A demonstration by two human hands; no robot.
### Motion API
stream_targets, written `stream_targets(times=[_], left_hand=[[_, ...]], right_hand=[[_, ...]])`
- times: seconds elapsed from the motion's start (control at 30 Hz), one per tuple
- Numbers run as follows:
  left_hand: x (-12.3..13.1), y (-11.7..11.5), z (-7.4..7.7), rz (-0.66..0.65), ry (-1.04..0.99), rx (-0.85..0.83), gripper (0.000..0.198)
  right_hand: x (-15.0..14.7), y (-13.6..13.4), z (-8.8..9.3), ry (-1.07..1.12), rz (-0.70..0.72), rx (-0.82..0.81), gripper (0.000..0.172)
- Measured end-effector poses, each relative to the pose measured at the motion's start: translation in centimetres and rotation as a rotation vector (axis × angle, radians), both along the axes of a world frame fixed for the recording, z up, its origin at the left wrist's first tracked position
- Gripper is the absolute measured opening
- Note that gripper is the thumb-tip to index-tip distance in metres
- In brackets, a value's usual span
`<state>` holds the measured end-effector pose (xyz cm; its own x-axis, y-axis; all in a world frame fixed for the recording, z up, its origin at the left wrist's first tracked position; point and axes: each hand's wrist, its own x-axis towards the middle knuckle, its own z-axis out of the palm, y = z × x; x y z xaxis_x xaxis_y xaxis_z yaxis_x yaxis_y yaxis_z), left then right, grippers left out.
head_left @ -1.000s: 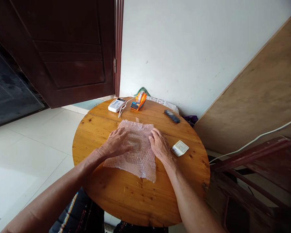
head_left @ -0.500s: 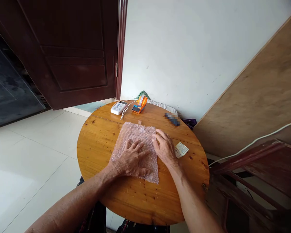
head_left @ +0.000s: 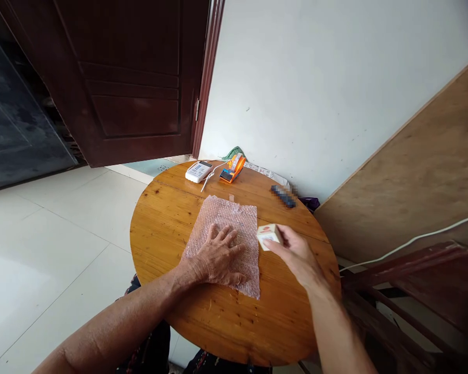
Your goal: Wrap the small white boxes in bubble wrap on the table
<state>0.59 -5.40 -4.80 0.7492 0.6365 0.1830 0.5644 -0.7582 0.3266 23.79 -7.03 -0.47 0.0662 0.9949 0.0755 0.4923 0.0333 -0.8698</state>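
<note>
A sheet of pinkish clear bubble wrap (head_left: 246, 221) lies flat on the round wooden table (head_left: 159, 228). Spread across its middle, my left hand (head_left: 220, 257) presses it down with the fingers apart. Just off the sheet's right edge, my right hand (head_left: 298, 252) grips a small white box (head_left: 268, 238) with printing on it, between thumb and fingers. The box is tilted and seems to be held above the tabletop. A small piece of clear tape (head_left: 231, 198) shows at the sheet's far edge.
An orange tape dispenser (head_left: 233, 169) stands at the table's far side, beside a white device (head_left: 198, 171) with a white cable. A dark, blurred-out object (head_left: 283, 196) lies at the far right. A white wall (head_left: 315, 93) rises behind; dark red wooden furniture (head_left: 432, 280) stands at right.
My right hand has left the bubble wrap's right edge, moved right and taken up the small white box. My left hand stays on the sheet. The view has shifted slightly.
</note>
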Motion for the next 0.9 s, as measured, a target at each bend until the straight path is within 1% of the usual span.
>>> stream_targets(times=[0.03, 0.1, 0.17, 0.27, 0.33, 0.4, 0.43, 0.47, 0.53, 0.6, 0.67, 0.73, 0.83, 0.9], left_hand=[[0.0, 0.0, 0.0, 0.002, -0.003, -0.002, 0.083], [0.1, 0.0, 0.0, 0.002, -0.011, -0.001, 0.085], [0.2, 0.0, 0.0, -0.002, -0.02, -0.005, 0.089], [0.1, 0.2, 0.3, -0.002, -0.044, -0.053, 0.091], [-0.3, 0.4, 0.8, 0.012, -0.07, -0.105, 0.08], [-1.0, 0.8, 1.6, 0.074, -0.088, -0.125, 0.06], [-1.5, 1.0, 2.1, 0.134, -0.083, -0.114, 0.053], [-1.9, 1.2, 2.4, 0.201, -0.075, -0.092, 0.05], [-2.8, 1.5, 2.7, 0.232, -0.034, -0.057, 0.047], [-3.6, 1.6, 2.4, 0.251, 0.001, -0.043, 0.049], [-4.1, 1.5, 1.5, 0.263, -0.001, -0.057, 0.058], [-4.5, 1.5, 0.6, 0.276, -0.055, -0.066, 0.065], [-4.8, 1.5, -0.3, 0.303, -0.135, -0.079, 0.069], [-4.9, 1.5, -0.4, 0.31, -0.149, -0.091, 0.069]], right_hand=[[-1.6, 0.6, 0.0, 0.098, 0.059, -0.01, 0.048], [-4.2, 2.0, -0.4, 0.227, 0.118, -0.035, 0.049], [-5.6, 3.4, -1.2, 0.293, 0.102, -0.07, 0.045], [-5.8, 4.5, -2.6, 0.411, -0.015, -0.111, 0.045], [-5.3, 4.6, -3.2, 0.462, -0.045, -0.117, 0.046], [-5.0, 4.4, -3.5, 0.453, -0.03, -0.086, 0.047], [-4.9, 4.2, -3.6, 0.435, -0.019, -0.064, 0.047], [-4.9, 4.1, -3.7, 0.413, -0.007, -0.044, 0.049], [-5.0, 3.9, -3.8, 0.359, 0.023, -0.007, 0.052], [-5.1, 3.7, -3.8, 0.257, 0.066, 0.026, 0.054], [-5.2, 3.3, -3.7, 0.126, 0.129, 0.039, 0.055], [-5.3, 3.0, -3.6, 0.053, 0.208, 0.027, 0.059], [-5.2, 2.7, -3.5, 0.072, 0.284, 0.013, 0.067], [-5.2, 2.7, -3.5, 0.088, 0.285, 0.018, 0.061]])
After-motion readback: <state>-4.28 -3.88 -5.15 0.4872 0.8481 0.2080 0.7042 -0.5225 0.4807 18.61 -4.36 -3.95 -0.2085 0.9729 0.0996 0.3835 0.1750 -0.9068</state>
